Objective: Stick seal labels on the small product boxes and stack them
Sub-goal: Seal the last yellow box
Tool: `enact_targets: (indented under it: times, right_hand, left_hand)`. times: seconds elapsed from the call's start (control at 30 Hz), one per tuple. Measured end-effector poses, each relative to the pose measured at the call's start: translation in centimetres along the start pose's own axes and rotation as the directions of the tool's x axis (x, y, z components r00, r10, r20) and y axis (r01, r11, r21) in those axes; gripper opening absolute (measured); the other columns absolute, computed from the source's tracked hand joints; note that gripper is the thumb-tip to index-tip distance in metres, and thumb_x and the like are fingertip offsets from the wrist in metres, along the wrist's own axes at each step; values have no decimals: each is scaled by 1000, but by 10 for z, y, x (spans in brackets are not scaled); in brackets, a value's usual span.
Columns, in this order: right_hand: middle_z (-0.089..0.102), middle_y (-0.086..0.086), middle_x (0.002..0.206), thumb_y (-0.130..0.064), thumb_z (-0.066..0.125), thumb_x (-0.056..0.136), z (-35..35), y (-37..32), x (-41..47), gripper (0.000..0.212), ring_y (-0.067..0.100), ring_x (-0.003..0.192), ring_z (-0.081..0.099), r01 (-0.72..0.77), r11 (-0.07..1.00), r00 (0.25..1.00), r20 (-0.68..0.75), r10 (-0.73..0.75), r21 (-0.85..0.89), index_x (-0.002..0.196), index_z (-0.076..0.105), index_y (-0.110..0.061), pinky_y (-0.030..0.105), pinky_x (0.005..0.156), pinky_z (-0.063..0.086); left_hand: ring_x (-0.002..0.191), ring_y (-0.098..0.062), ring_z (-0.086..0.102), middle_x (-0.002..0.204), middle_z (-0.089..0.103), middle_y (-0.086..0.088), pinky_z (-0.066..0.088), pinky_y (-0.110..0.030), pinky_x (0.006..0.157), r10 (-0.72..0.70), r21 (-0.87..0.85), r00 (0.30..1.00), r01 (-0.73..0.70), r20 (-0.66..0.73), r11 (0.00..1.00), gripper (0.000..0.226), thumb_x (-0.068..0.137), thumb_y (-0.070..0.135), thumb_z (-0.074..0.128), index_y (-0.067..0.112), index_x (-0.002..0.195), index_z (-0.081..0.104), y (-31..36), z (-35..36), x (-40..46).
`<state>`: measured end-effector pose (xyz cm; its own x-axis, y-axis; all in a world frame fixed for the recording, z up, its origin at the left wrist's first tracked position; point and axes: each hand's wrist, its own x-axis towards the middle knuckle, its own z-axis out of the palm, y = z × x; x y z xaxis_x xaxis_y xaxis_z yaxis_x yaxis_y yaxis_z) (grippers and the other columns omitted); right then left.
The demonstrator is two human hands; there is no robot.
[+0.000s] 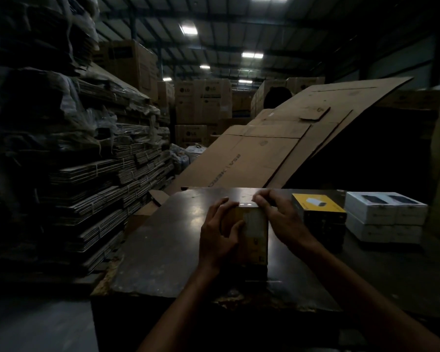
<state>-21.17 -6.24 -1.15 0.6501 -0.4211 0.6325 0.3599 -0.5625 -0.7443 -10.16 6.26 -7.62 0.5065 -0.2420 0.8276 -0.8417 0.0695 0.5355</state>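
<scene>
While left hand (220,235) grips box (255,235), right hand (277,217) pinches its dim top edge.

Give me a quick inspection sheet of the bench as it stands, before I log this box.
Surface: dark worn tabletop, front edge chipped.
Job's things: yellow-and-black small product box upright at centre; two pale round seal labels at its top far edge.
Clutter: stack of yellow-and-black boxes to the right; beyond it, stacked white boxes.
Grippers: left hand grips the centre box's left side; right hand has fingertips at the top edge by the labels.
Cables: nothing seen.
Surroundings: flattened brown cardboard sheet leaning behind; bundled flat cartons at left; large brown cartons further back; dim lighting.
</scene>
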Motion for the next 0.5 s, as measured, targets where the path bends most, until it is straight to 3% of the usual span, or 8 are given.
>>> enact_targets:
  times: [0.1,0.23,0.5]
  right_hand:
    - [70,-9,93,-17,63,96,-5,0,-2,9,4,93,65,47,995,998,-33,-50,-88,92,71,-20,32,81,57]
    - [74,-7,96,-12,72,89,-9,-6,0,11,4,92,70,48,996,997,-57,-52,-69,95,75,-20,24,82,58]
    - [76,3,92,-2,75,83,-10,-18,-6,13,16,90,72,-25,995,1000,9,24,97,92,76,-12,33,81,59]
  left_hand:
    - [131,-3,47,140,50,12,51,-41,100,-1,-10,1000,1,-2,1000,44,84,25,70,29,127,63,0,1,0]
    - [131,-3,48,139,51,11,51,-39,102,-15,-15,1000,15,-13,1000,43,84,25,71,30,125,64,1,2,1]
    - [130,0,46,140,52,10,51,-37,101,-2,-1,1000,2,-4,1000,44,83,29,70,29,127,63,-1,1,1]
